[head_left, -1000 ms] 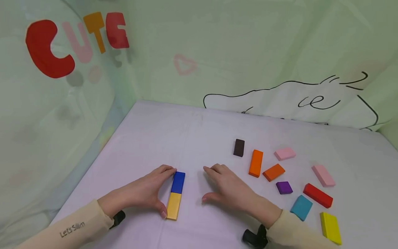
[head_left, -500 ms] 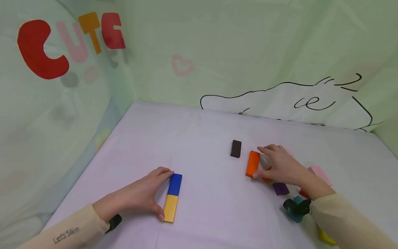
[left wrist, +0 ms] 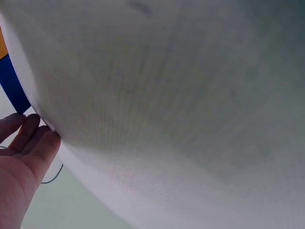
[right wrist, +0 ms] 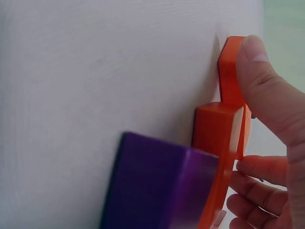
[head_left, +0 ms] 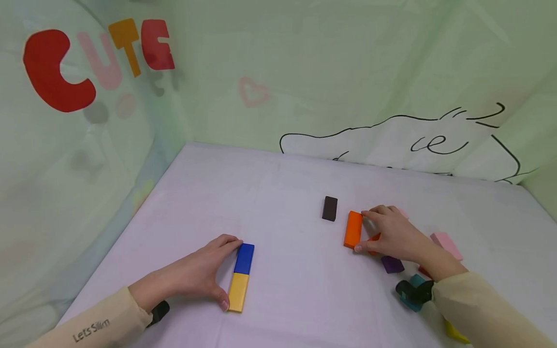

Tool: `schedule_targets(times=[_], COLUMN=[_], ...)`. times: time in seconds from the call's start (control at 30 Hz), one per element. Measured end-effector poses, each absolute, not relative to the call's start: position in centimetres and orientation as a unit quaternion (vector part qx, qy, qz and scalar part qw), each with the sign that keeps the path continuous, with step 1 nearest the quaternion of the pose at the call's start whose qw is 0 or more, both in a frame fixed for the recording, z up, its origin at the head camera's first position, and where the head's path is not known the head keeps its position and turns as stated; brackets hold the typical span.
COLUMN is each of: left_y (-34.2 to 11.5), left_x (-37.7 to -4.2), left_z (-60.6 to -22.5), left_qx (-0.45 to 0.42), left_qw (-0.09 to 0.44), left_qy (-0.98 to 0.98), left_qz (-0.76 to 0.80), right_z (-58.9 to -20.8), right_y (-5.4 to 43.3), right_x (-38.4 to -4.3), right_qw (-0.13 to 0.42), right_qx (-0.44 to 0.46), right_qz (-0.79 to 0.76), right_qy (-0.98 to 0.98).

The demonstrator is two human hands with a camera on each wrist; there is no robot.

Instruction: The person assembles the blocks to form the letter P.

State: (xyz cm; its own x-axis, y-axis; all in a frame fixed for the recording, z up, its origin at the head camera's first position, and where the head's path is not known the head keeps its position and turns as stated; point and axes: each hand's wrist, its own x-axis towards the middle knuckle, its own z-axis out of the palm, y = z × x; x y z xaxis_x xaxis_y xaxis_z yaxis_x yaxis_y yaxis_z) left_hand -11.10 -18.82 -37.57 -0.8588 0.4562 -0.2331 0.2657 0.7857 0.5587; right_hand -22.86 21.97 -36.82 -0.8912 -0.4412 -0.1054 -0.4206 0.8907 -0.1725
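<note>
A blue block (head_left: pixel 244 258) and a yellow block (head_left: pixel 238 292) lie end to end in one row on the cloth. My left hand (head_left: pixel 197 270) spans this row, fingertips at the blue block's far corner and thumb at the yellow block's near corner. In the left wrist view, a fingertip meets the blue block's (left wrist: pixel 13 86) end. My right hand (head_left: pixel 393 234) pinches a long orange block (head_left: pixel 353 229) lengthwise, thumb at its near end. Under that hand sits a shorter orange block (right wrist: pixel 214 129), partly hidden, with a purple block (head_left: pixel 392 264) beside it.
A dark brown block (head_left: pixel 329 208) lies left of the long orange one. Pink (head_left: pixel 447 245), red, teal (head_left: pixel 411 302) and yellow blocks lie to the right, partly covered by the right arm and its wrist camera. Behind the white cloth (head_left: pixel 283 193) hangs a decorated green curtain (head_left: pixel 339 63).
My right hand has moved right and away, from beside the blue and yellow row to the long orange block, and its fingertips have closed onto that block's ends. The left hand keeps its place.
</note>
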Motion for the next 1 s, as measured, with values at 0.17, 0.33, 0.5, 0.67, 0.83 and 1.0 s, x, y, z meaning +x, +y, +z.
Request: schedule_targets(times=[0.17,0.33,0.5,0.67,0.83,1.0], left_y=[-18.8,-18.8,-18.8,-18.9,-18.9,-18.9], left_x=[-11.1,-11.1,-11.1,-11.0,-11.0,-11.0], left_z=[-37.6,-37.6,-37.6,-37.5,-37.5,-37.5], left_qx=[0.194,0.195,0.197,0.192,0.189,0.189], left_qw=[0.181,0.179,0.177,0.180,0.183,0.184], left_qy=[0.928,0.928,0.929,0.929,0.928,0.928], left_qz=[0.263,0.262,0.260,0.261,0.262,0.264], right_z=[-36.8,-36.7,-36.8,-36.8,-36.9,-36.9], right_y=[22.0,21.5,20.6,19.4,18.2,16.4], right_x=[-22.8,-22.1,-21.2,-20.3,-19.6,-19.3], right_qw=[0.067,0.067,0.062,0.054,0.046,0.038], right_qx=[-0.230,-0.242,-0.260,-0.277,-0.299,-0.320], right_qz=[-0.074,-0.087,-0.094,-0.095,-0.100,-0.105], right_qy=[0.968,0.964,0.959,0.955,0.948,0.941])
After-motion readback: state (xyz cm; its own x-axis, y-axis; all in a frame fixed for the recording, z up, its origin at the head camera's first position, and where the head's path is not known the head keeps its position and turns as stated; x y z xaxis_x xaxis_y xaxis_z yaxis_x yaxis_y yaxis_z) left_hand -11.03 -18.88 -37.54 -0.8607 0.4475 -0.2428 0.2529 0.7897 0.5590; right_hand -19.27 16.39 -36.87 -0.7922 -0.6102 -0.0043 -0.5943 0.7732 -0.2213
